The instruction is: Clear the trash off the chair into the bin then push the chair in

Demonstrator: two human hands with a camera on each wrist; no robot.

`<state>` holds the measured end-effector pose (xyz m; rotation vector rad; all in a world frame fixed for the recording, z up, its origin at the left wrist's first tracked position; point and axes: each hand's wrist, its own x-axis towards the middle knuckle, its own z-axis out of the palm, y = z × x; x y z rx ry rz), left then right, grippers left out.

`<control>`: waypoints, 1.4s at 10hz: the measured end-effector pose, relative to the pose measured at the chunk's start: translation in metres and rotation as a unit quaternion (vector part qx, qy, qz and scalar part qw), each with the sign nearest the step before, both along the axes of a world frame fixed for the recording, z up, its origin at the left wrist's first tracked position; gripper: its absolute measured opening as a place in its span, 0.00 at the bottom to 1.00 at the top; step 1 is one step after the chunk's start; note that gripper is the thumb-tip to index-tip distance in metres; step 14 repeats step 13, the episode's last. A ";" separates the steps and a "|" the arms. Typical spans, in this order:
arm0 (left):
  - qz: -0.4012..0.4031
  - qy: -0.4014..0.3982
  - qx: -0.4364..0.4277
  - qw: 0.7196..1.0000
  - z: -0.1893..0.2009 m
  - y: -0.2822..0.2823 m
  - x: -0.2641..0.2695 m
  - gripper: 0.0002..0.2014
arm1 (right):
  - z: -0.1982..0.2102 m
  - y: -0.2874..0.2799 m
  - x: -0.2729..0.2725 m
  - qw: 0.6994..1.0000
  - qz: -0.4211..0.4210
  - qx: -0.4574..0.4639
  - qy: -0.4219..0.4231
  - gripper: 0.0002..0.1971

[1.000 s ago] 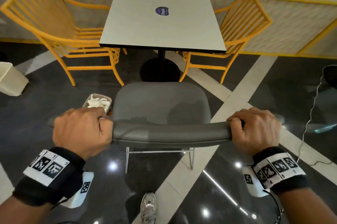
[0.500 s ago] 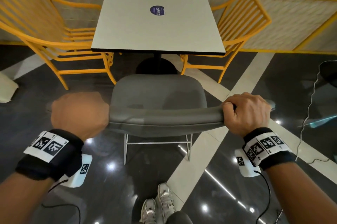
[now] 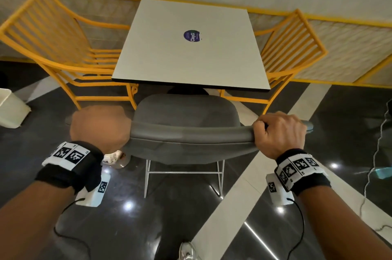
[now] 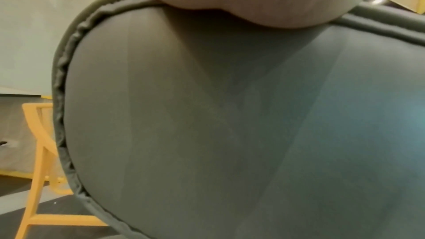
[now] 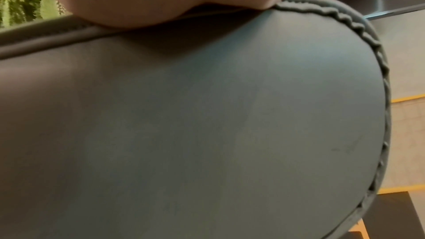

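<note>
The grey padded chair (image 3: 186, 115) has its seat front at the table (image 3: 191, 47) edge, between 2 yellow chairs (image 3: 63, 47); both hands, left (image 3: 99, 126) and right (image 3: 280, 132), have fingers clamped on its backrest.

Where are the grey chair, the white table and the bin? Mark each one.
grey chair (image 3: 186, 109): head view, on the seat cushion.
white table (image 3: 169, 58): head view, on the bare tabletop.
bin (image 3: 10, 109): head view, on its side wall.

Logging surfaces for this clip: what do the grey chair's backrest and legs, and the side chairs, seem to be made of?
Grey chair backrest: smooth matte upholstery, probably faux leather; a puckered piped seam runs along its edge. Its legs: thin pale rods, likely metal. Yellow side chairs: rigid slatted frames in uniform painted yellow; metal or wood, unclear. Both hands grip the backrest top.
</note>
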<state>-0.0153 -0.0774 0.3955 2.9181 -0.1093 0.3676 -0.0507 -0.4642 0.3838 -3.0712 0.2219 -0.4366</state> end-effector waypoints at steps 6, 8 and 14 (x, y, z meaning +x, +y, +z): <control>0.013 -0.019 0.013 1.000 -0.008 0.019 0.048 0.19 | 0.002 0.018 0.063 0.999 0.030 0.010 -0.019 0.18; 0.023 -0.032 0.007 0.999 -0.008 0.018 0.042 0.19 | 0.008 0.022 0.057 0.998 0.036 0.033 -0.028 0.18; 0.011 -0.005 -0.144 0.989 -0.057 0.020 -0.076 0.33 | -0.045 0.032 -0.081 0.968 0.132 0.215 -0.003 0.13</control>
